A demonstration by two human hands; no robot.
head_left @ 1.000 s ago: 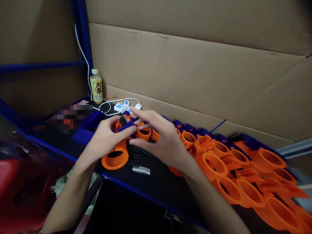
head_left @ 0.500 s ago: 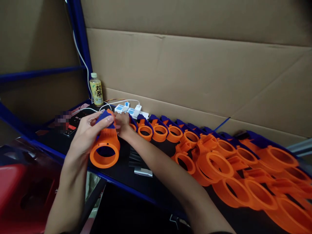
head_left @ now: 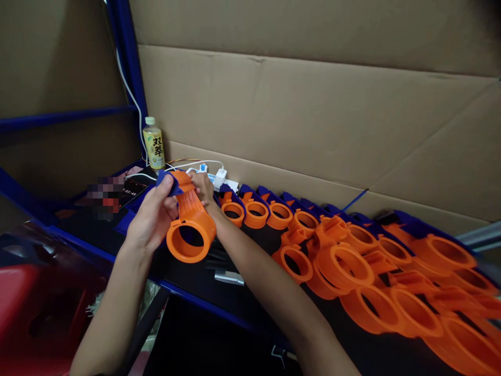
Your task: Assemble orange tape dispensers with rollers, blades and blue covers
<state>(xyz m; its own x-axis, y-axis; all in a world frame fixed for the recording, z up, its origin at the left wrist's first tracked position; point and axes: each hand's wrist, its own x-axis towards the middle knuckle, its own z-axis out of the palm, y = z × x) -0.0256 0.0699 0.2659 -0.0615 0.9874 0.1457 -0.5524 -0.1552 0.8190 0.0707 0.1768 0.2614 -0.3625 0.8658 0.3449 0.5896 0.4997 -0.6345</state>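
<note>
Red stool (head_left: 15, 308) sat off the table's (head_left: 229, 300) front edge, left. Silver metal piece (head_left: 229, 277) lay near that edge, dark strips (head_left: 218, 256) just behind it, partly under the right forearm. Loose orange pieces (head_left: 326, 266) were heaped toward the table's right end; that pile matched the earlier frame.

Left hand (head_left: 154, 211) was closed on an orange-and-blue piece (head_left: 190, 203), thumb on the blue part, ring end hanging tilted over the table left of the strips. Half a second earlier the ring was farther left and lower; it had since shifted right, and more orange showed up top. Right hand (head_left: 201, 188) was at the far side of the piece's upper end, fingers bent; mostly hidden, so couldn't tell if it gripped or just touched.

Flat blue pieces (head_left: 125, 224) lay left of the left wrist. Phone (head_left: 133, 194) behind them, less covered by the left hand than before. Assembled pieces (head_left: 256, 221) lined the back edge, unmoved. Power strip (head_left: 233, 184) was also there; bottle (head_left: 154, 146) stood at the back-left corner.
</note>
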